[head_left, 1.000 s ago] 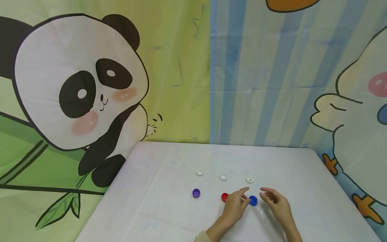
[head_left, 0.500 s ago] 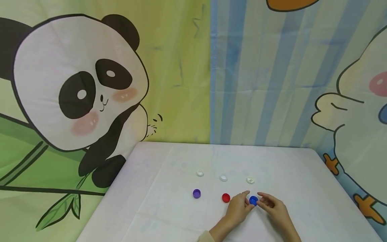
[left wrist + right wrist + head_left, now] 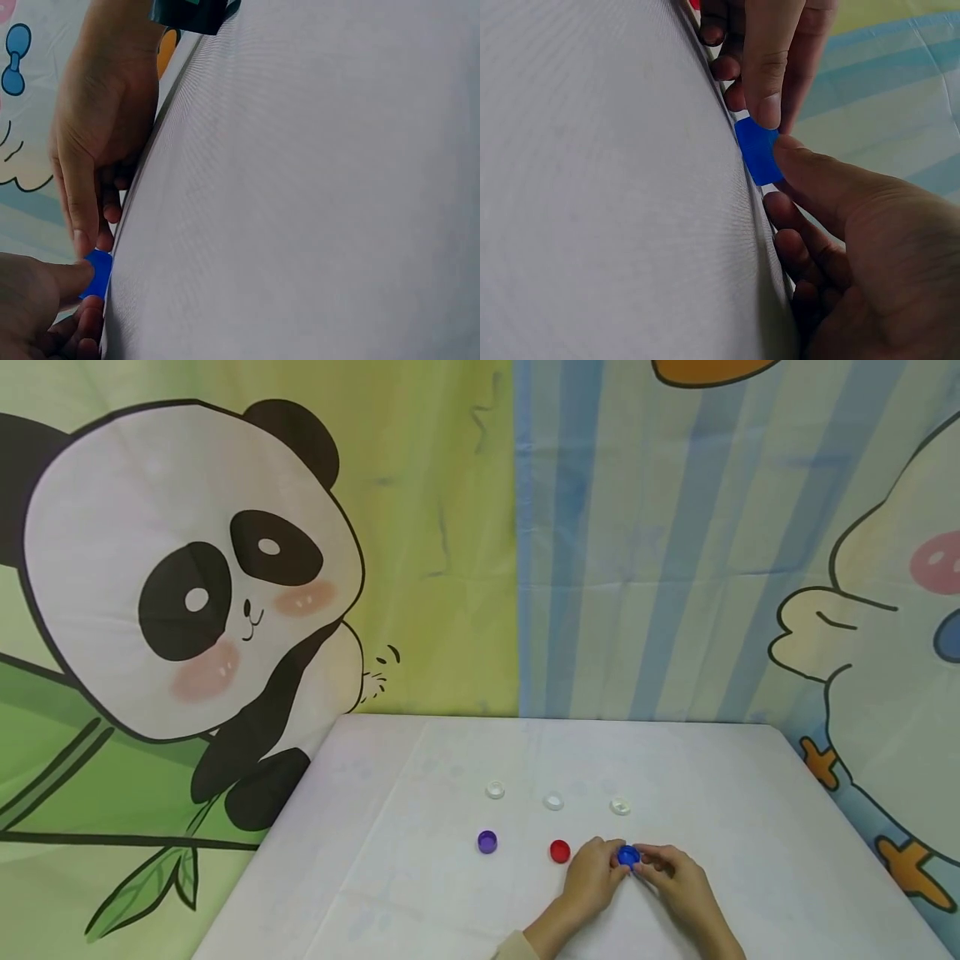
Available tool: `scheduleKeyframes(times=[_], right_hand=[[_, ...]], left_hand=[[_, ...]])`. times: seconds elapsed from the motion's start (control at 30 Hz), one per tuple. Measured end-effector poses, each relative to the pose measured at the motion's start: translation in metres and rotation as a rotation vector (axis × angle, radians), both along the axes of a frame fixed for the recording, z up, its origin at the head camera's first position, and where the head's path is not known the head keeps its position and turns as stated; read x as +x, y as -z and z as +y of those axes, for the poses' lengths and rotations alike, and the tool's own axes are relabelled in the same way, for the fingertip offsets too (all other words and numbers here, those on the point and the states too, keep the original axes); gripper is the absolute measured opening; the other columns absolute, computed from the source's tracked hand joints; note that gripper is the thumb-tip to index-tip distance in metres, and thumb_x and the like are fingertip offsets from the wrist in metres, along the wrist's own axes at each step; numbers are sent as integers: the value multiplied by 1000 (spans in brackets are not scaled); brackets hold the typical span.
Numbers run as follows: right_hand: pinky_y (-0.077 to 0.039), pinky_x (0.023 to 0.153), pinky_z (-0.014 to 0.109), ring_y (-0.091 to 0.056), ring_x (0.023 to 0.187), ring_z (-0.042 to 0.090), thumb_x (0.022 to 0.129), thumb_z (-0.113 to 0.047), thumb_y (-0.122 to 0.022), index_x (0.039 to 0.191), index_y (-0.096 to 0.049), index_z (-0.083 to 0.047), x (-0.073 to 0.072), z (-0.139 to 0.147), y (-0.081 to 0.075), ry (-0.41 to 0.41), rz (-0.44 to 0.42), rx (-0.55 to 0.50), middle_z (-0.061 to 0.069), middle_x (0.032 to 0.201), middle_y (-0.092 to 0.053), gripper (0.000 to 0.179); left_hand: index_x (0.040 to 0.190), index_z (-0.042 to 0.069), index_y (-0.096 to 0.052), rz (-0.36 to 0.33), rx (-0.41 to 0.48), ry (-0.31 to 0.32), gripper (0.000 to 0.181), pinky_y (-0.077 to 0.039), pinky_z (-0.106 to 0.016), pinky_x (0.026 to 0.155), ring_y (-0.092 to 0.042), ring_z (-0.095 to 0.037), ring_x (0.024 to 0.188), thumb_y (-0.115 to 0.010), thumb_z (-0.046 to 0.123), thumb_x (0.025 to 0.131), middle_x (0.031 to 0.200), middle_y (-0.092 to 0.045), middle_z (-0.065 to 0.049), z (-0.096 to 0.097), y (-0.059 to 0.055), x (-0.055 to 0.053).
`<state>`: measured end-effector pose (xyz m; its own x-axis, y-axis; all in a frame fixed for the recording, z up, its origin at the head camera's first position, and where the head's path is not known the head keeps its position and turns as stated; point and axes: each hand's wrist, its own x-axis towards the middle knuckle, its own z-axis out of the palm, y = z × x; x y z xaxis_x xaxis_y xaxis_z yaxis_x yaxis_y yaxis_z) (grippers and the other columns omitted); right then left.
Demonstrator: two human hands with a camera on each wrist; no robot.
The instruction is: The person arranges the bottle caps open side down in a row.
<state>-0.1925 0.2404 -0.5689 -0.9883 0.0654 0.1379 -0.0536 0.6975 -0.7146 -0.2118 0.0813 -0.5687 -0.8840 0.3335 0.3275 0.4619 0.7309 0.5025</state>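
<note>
Between my two hands is a small round blue bottle cap (image 3: 628, 857), its hollow side facing up in the head view. My left hand (image 3: 589, 880) pinches its left side with thumb and fingers. From the right, my right hand (image 3: 681, 887) grips the opposite side. Both wrist views show the thumbs against the side wall of the blue cap (image 3: 757, 152), right at the table surface, while the fingers partly hide its far side. A red cap (image 3: 559, 852) lies just left of my left hand, and a purple cap (image 3: 487, 842) sits farther left.
Behind the coloured caps, a row of pale pieces lies on the white table (image 3: 405, 877): a left ring-shaped one (image 3: 495, 790), a middle one (image 3: 553, 801) and a right one (image 3: 620, 806). Printed curtains (image 3: 442, 543) hang behind the table's back edge.
Both hands have closed in on the blue cap from either side and now hold it. The left hand has uncovered the red cap. The other caps have stayed in place.
</note>
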Motion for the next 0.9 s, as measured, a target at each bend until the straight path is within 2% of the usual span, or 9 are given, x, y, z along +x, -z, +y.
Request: scheduleKeyframes(times=[0.27, 0.53, 0.73, 0.9], right_hand=[[-41, 69, 23, -49, 77, 7, 75, -36, -69, 103, -66, -18, -2, 1, 3, -13, -8, -16, -5, 86, -61, 34], [-41, 63, 20, -48, 71, 5, 74, -34, -70, 102, -66, -18, -1, 1, 7, -14, 17, -68, -7, 83, -59, 33], [-42, 56, 19, -49, 66, 2, 74, -27, -72, 101, -67, -16, 3, -3, -4, -9, 131, -86, -7, 79, -59, 30], [-38, 56, 20, -48, 66, 1, 75, -22, -72, 102, -67, -18, 5, -8, -20, -7, 249, -58, -9, 77, -58, 28]], left_hand=[[103, 19, -66, 76, 22, -7, 30, -26, -8, 53, -36, 5, 60, -71, 27, 75, 68, -45, 13, -1, 4, -1], [105, 21, -65, 36, 70, 24, 28, -28, -9, 53, -37, 4, 59, -69, 26, 77, 70, -48, 12, -5, 5, -3], [105, 18, -63, 90, 132, 92, 27, -28, -4, 53, -38, 8, 58, -68, 24, 79, 70, -51, 11, -8, -3, -6], [106, 15, -62, 147, 196, 159, 28, -30, -2, 55, -42, 8, 58, -68, 20, 79, 70, -54, 9, -14, -20, -7]])
